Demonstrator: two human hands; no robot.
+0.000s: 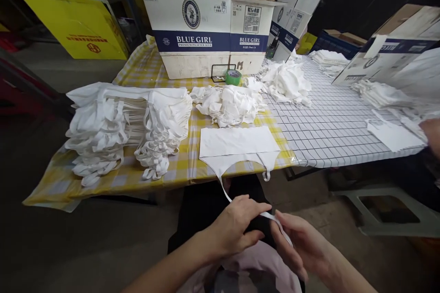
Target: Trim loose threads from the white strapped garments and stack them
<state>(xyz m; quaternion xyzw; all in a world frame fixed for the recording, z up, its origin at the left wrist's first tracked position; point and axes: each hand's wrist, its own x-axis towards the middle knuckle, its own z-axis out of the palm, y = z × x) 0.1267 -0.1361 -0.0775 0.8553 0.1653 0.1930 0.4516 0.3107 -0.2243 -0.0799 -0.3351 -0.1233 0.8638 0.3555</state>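
A folded white garment with thin straps, like a camisole top (240, 144), lies flat at the table's front edge. One long strap (225, 191) runs down from it to my hands above my lap. My left hand (237, 224) has the strap under its fingers, which close on it. Just to the right, my right hand (302, 242) holds the strap's far part between thumb and fingers, where it lies across the fingers. A second, short strap loop (266, 175) hangs over the edge at the garment's right side.
At left is a thick stack of white strappy garments (130, 119). A loose white pile (230, 103) lies behind the flat one. Beer cartons (195, 50) and a green tape roll (233, 77) stand at the back. Another person's hand (431, 135) shows far right, above a stool (385, 229).
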